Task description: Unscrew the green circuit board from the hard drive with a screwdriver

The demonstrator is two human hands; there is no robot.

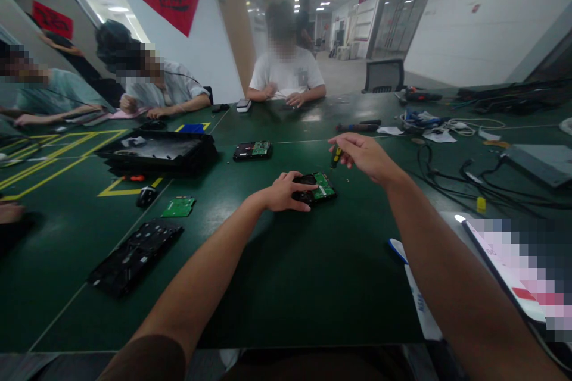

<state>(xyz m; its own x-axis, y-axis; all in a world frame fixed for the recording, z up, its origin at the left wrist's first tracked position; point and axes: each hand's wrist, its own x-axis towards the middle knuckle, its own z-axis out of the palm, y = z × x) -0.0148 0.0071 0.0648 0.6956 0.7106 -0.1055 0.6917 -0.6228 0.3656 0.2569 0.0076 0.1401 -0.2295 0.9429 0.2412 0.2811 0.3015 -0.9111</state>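
Note:
A hard drive point(325, 186) lies on the green table with its green circuit board facing up. My left hand point(286, 191) grips it from the left, thumb and fingers spread along its sides. To the right and a little above the drive, my right hand point(364, 155) is closed around a small yellow-and-black screwdriver point(335, 156). The screwdriver points down near the drive's far right corner, apart from it as far as I can see; its tip is hard to make out. A few tiny bits lie on the table just right of the drive.
Another hard drive point(252, 150) lies beyond my left hand. To the left are a black tray point(156, 152), a loose green circuit board point(179, 206) and a black plastic panel point(136, 256). Cables point(473, 181) and a tablet-like screen point(509, 274) are at right. Several people sit across the table.

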